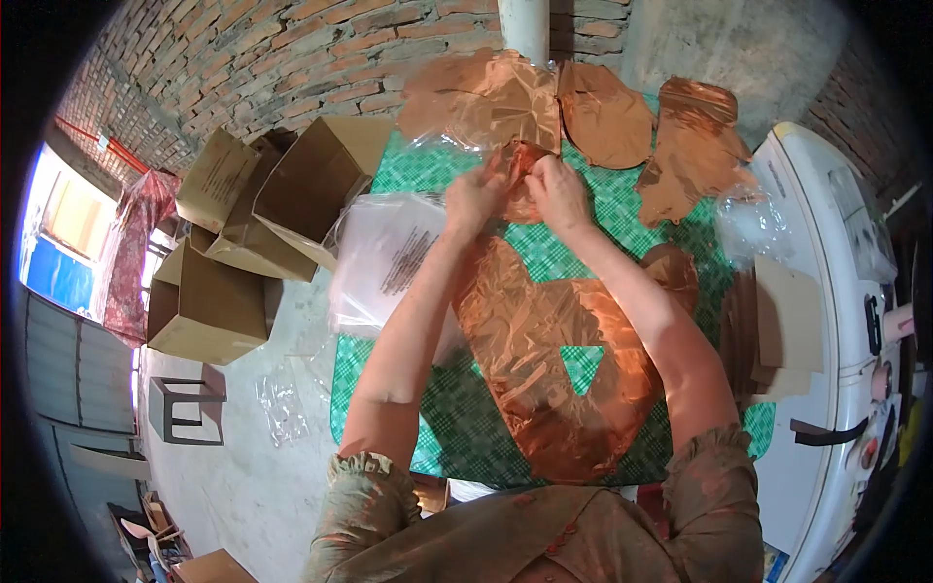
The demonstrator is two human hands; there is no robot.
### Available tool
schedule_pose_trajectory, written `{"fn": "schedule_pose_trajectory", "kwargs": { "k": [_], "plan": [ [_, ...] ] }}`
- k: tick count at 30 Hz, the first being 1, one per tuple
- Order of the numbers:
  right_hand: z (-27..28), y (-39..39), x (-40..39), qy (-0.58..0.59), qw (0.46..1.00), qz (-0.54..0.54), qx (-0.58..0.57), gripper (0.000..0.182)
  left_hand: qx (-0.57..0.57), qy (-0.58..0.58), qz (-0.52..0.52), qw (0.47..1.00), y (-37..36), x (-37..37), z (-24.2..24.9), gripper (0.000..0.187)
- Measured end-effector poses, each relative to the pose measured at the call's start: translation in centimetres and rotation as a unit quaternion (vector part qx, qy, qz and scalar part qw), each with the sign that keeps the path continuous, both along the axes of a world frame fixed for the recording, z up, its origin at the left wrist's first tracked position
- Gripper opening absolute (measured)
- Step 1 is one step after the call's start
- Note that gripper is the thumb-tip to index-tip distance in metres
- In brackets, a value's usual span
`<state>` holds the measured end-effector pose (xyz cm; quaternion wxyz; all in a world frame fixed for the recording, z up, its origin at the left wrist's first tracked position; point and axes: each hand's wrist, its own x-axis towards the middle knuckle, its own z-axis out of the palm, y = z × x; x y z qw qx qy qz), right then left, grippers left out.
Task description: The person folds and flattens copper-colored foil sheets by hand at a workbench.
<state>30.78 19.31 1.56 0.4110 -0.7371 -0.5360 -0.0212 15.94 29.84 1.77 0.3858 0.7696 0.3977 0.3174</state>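
While your arms stretch over the green checked tablecloth (pixel 622 209), both hands meet on a copper foil balloon (pixel 554 360).
Your left hand (pixel 474 197) and right hand (pixel 561 191) pinch its folded top end (pixel 521 167), fingers closed, beside a clear plastic bag (pixel 389 255).

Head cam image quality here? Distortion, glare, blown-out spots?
Head view: strong fisheye, black vignette at the corners, brick wall bowed. Glare streaks on the copper foil sheet. The opening at far left is overexposed. Both hands, left hand and right hand, are sharp, evenly lit, no hard shadows.
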Motion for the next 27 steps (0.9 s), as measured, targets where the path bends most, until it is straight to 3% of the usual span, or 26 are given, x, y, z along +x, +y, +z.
{"fn": "schedule_pose_trajectory", "kwargs": {
  "k": [2,5,9,11,12,15,17,19,21,23,25,27],
  "plan": [
    [-0.4,0.2,-0.2,-0.102,0.992,0.035,-0.058,0.035,0.014,0.012,-0.004,1.000,0.5,0.2,0.4,0.026],
    [-2.3,1.5,-0.1,-0.259,0.963,-0.001,-0.070,0.040,-0.017,-0.027,-0.015,0.999,0.4,0.6,2.6,0.028],
    [-0.7,3.5,0.0,-0.295,0.916,-0.014,-0.273,0.063,0.024,-0.110,-0.027,0.993,3.1,2.0,2.4,0.029],
    [-0.8,4.5,0.4,-0.252,0.930,-0.012,-0.267,0.069,0.033,-0.114,-0.040,0.992,3.5,2.2,4.2,0.027],
    [-1.0,4.7,0.6,-0.230,0.937,-0.011,-0.264,0.073,0.027,-0.091,-0.023,0.995,1.6,1.6,7.5,0.026],
    [1.5,4.2,-0.1,-0.193,0.932,0.007,-0.305,0.074,0.123,-0.129,-0.034,0.983,4.0,1.2,10.0,0.025],
    [1.3,4.5,0.3,-0.219,0.914,0.005,-0.342,0.076,0.146,-0.216,-0.085,0.962,5.7,-0.2,13.1,0.029],
    [0.8,4.8,0.6,-0.224,0.913,0.004,-0.340,0.077,0.131,-0.227,-0.051,0.964,8.1,-1.7,16.4,0.035],
    [-0.2,5.1,1.0,-0.208,0.931,0.004,-0.300,0.077,0.112,-0.253,-0.012,0.961,9.5,-4.0,20.4,0.039],
    [-0.4,5.1,1.1,-0.189,0.941,0.010,-0.280,0.077,0.169,-0.257,-0.016,0.951,12.6,-7.1,23.6,0.041],
    [-0.3,5.1,1.1,-0.176,0.945,0.014,-0.274,0.077,0.204,-0.285,-0.080,0.933,15.9,-11.0,26.4,0.041],
    [0.2,5.0,0.9,-0.171,0.943,0.014,-0.284,0.077,0.215,-0.283,-0.003,0.935,18.1,-14.7,28.9,0.040]
  ]
}}
